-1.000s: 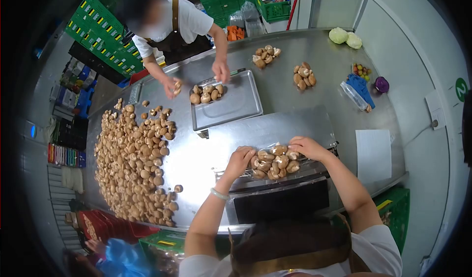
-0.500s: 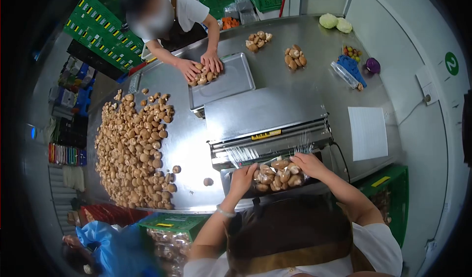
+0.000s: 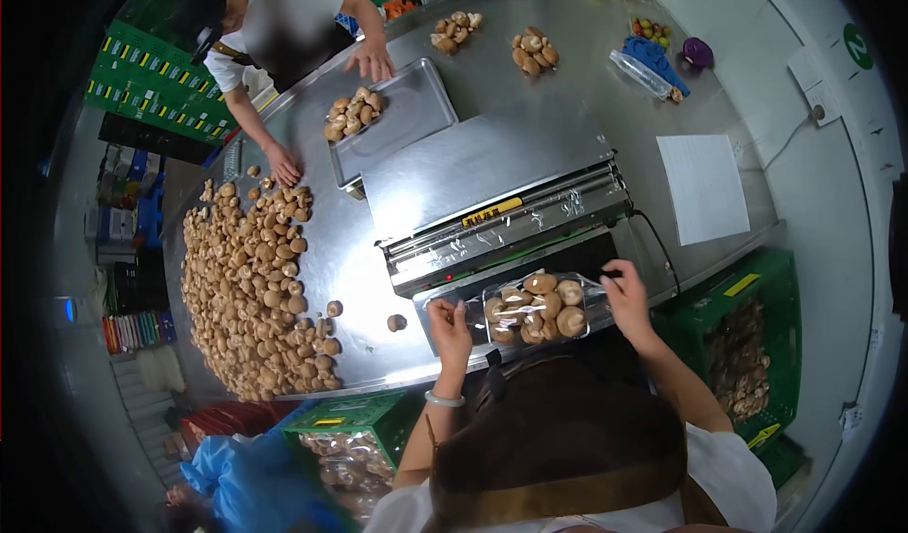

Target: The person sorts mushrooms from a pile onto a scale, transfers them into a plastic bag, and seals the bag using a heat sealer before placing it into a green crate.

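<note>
A tray of mushrooms (image 3: 536,310) with clear film over it is held level in front of me, at the near side of the wrapping machine (image 3: 511,230). My left hand (image 3: 449,330) pinches the film at the tray's left end. At the right end, my right hand (image 3: 625,297) has its fingers closed on the film's other side. The film is stretched between both hands, and the mushrooms show through it. Small scraps of film cling to the machine's front bar. A bracelet is on my left wrist.
Loose mushrooms (image 3: 255,297) cover the table's left. Across it, a co-worker's hand (image 3: 282,164) touches the pile, the other (image 3: 371,58) is beside a metal tray (image 3: 407,107) bearing mushrooms. Green crates (image 3: 780,330) stand below the table; a paper sheet (image 3: 703,190) lies right.
My hands have drawn the wrapped tray back from the machine, and the film has come away from it. The co-worker's hands have left the mushrooms on the metal tray, one reaching to the pile.
</note>
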The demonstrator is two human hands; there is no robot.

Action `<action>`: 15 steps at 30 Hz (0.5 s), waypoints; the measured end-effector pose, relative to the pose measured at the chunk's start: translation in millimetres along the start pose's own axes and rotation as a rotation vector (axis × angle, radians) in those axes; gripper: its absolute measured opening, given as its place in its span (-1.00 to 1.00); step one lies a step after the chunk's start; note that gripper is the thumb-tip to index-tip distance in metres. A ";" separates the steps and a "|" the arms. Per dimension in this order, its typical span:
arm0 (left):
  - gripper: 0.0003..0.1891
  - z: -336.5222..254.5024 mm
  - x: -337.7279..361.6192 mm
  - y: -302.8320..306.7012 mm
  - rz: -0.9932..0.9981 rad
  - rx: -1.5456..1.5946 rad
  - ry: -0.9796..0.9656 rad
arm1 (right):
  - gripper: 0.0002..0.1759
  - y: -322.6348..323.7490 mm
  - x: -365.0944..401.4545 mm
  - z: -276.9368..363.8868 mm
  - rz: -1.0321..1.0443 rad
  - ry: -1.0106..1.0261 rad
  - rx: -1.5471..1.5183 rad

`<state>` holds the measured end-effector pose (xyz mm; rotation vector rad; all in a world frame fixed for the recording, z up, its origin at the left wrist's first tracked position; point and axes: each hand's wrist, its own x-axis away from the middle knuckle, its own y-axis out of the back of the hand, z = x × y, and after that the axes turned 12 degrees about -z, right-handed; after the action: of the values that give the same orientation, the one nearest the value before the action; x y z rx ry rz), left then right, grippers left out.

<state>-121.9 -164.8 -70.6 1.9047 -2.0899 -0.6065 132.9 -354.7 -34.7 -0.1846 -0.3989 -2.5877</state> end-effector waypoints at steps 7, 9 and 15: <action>-0.77 18.2 -3.9 -59.8 0.281 -0.452 -0.748 | -0.88 13.0 34.1 -145.5 -0.461 0.038 0.249; -0.69 -6.5 -6.3 -84.7 0.361 -0.465 -0.845 | -0.84 -20.2 38.8 -179.8 -0.580 0.104 0.093; -0.53 -41.6 34.8 -96.0 0.885 0.600 0.313 | -0.71 -20.5 78.5 -86.6 0.677 -0.321 -1.215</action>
<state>-22.2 -210.6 -81.4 0.9379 -2.7097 0.5185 50.3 -401.7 -105.8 -0.9471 1.0074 -1.7796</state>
